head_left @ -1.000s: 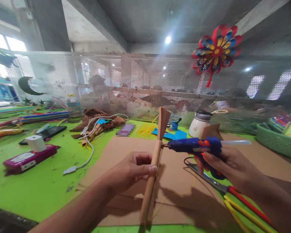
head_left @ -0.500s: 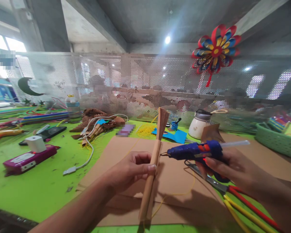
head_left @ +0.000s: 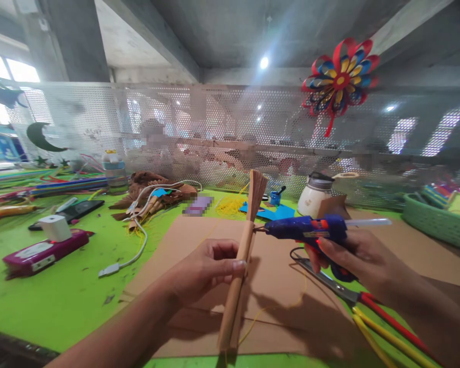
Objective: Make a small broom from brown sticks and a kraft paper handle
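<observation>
My left hand (head_left: 210,271) is closed around a rolled brown paper tube (head_left: 235,291), pinching it near its middle. Pleated brown paper (head_left: 256,191) fans out of the tube's upper end. My right hand (head_left: 352,260) grips a blue hot glue gun (head_left: 306,227), with a clear glue stick (head_left: 368,222) jutting from its back. The gun's nozzle touches or nearly touches the tube's right side, close to its upper end. Beneath both hands lie flat sheets of brown paper (head_left: 199,230). A yellow string (head_left: 266,309) trails over them from the tube's lower end.
Scissors with red and yellow handles (head_left: 352,296) lie under my right forearm. A purple power strip (head_left: 46,250) with a white plug sits left. Crumpled pleated paper (head_left: 157,186), a white jar (head_left: 314,197) and a green basket (head_left: 437,217) stand farther back, before a perforated metal screen.
The glue gun has shifted slightly up and left, bringing its nozzle higher along the tube's side. My left hand and the tube have hardly moved.
</observation>
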`<state>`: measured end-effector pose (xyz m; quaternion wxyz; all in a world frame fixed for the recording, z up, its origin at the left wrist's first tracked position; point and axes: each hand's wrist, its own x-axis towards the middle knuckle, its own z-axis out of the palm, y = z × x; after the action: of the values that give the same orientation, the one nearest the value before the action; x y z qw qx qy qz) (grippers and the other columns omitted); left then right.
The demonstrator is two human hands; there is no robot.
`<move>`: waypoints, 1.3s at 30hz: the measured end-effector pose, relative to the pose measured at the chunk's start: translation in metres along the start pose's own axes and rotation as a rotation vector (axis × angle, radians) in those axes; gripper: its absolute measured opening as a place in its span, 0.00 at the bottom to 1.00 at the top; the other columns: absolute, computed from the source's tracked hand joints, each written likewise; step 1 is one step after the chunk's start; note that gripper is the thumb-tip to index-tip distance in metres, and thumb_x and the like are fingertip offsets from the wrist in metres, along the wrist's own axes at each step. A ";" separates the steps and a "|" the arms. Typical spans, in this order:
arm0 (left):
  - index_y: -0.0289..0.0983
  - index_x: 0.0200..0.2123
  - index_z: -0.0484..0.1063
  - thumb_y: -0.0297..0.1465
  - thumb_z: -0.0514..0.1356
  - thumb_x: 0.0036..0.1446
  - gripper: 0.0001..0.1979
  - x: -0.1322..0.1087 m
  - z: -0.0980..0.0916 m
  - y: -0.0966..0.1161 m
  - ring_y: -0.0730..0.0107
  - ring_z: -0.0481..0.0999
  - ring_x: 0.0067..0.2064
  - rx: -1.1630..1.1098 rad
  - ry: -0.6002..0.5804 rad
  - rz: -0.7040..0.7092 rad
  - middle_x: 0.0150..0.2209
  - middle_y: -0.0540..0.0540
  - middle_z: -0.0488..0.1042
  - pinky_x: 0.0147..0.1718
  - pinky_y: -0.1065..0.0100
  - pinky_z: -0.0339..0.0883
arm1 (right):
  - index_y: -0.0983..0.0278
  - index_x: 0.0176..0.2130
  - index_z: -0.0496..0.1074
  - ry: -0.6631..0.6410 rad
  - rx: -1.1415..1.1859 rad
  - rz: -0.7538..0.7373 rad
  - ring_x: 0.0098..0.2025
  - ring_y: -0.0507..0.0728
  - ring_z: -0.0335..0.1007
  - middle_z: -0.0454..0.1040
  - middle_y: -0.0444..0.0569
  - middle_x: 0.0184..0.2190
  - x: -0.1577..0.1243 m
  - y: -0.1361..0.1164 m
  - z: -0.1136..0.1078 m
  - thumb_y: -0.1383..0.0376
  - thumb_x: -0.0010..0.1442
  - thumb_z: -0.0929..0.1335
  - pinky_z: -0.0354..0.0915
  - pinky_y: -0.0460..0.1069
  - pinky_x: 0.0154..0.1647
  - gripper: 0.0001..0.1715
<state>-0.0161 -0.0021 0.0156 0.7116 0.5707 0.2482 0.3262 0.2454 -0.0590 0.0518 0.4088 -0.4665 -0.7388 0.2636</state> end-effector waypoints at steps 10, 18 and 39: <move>0.31 0.33 0.73 0.32 0.67 0.43 0.13 0.001 -0.002 -0.002 0.74 0.70 0.29 -0.014 -0.020 -0.001 0.28 0.46 0.72 0.29 0.72 0.62 | 0.64 0.25 0.70 0.012 0.004 -0.022 0.27 0.54 0.64 0.70 0.49 0.25 0.003 0.001 0.003 0.52 0.60 0.61 0.61 0.49 0.26 0.23; 0.32 0.33 0.74 0.30 0.67 0.43 0.12 0.000 -0.003 -0.001 0.76 0.70 0.29 -0.057 -0.031 -0.007 0.28 0.48 0.73 0.30 0.74 0.63 | 0.64 0.26 0.71 0.022 -0.010 -0.017 0.25 0.53 0.62 0.70 0.49 0.23 0.000 0.000 -0.001 0.52 0.60 0.61 0.59 0.49 0.25 0.22; 0.31 0.33 0.73 0.29 0.68 0.42 0.13 0.001 -0.002 0.000 0.75 0.71 0.29 -0.056 -0.009 -0.020 0.28 0.47 0.74 0.30 0.73 0.64 | 0.64 0.25 0.71 0.040 -0.017 -0.001 0.21 0.49 0.57 0.69 0.47 0.22 -0.003 -0.002 -0.002 0.53 0.59 0.63 0.54 0.47 0.20 0.21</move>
<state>-0.0173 0.0001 0.0151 0.7315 0.5495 0.2417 0.3234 0.2468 -0.0623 0.0533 0.4197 -0.4745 -0.7330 0.2477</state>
